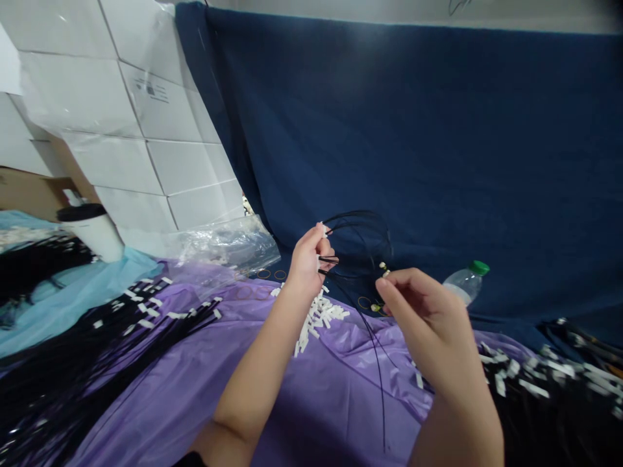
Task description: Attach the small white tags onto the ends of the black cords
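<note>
My left hand (pixel 306 263) is raised over the purple sheet (pixel 311 395), fingers closed on several thin black cords (pixel 363 237) that loop up and to the right; a small white tag shows at the fingertips. My right hand (pixel 421 311) is closed in a pinch on the cords' other ends, where small pale beads or tips (pixel 382 267) show. One black strand (pixel 377 363) hangs down between my forearms. A pile of small white tags (pixel 318 318) lies on the sheet just below my left hand.
Black cords with white tags lie heaped at the left (pixel 97 344) and at the right (pixel 549 383). A clear plastic bag (pixel 228 243), white stacked boxes (pixel 141 123), a black-lidded cup (pixel 92 227), a green-capped bottle (pixel 467 280) and a blue backdrop cloth (pixel 438 143) surround the spot.
</note>
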`<state>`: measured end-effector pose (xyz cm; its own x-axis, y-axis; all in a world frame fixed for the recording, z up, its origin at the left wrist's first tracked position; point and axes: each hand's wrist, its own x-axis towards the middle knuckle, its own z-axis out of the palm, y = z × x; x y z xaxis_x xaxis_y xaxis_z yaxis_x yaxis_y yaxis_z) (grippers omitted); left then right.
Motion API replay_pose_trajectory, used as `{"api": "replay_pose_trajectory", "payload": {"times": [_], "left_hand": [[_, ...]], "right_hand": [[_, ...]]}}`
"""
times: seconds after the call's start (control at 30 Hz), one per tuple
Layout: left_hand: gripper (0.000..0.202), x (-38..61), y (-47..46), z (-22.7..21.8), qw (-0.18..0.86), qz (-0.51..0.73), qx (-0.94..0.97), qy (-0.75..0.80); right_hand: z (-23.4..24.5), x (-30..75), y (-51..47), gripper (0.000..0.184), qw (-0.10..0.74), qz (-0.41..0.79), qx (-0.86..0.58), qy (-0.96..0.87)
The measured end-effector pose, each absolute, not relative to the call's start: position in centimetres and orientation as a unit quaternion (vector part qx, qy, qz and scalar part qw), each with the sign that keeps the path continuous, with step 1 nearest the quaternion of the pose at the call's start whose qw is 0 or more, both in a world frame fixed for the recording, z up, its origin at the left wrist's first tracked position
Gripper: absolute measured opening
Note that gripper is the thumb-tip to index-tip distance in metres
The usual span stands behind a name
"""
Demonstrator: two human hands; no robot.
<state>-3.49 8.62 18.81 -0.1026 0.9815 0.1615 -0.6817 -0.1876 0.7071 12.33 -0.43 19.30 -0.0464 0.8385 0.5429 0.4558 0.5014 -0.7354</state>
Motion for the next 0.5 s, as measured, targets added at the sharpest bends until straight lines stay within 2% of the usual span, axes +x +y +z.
{"api": "replay_pose_trajectory", "payload": {"times": [0.13, 0.5], "left_hand": [[0.025, -4.2, 8.7, 19.1, 0.671, 0.678, 0.225, 0.196], [0.022, -5.0, 9.5, 17.5, 0.777, 0.583, 0.220, 0.091]], "right_hand": [[19.1, 12.4, 0.2, 0.015, 0.418, 0.242, -0.457, -0.747], [18.8, 10.9, 0.7, 0.015, 0.354, 0.361, -0.384, -0.773]]}}
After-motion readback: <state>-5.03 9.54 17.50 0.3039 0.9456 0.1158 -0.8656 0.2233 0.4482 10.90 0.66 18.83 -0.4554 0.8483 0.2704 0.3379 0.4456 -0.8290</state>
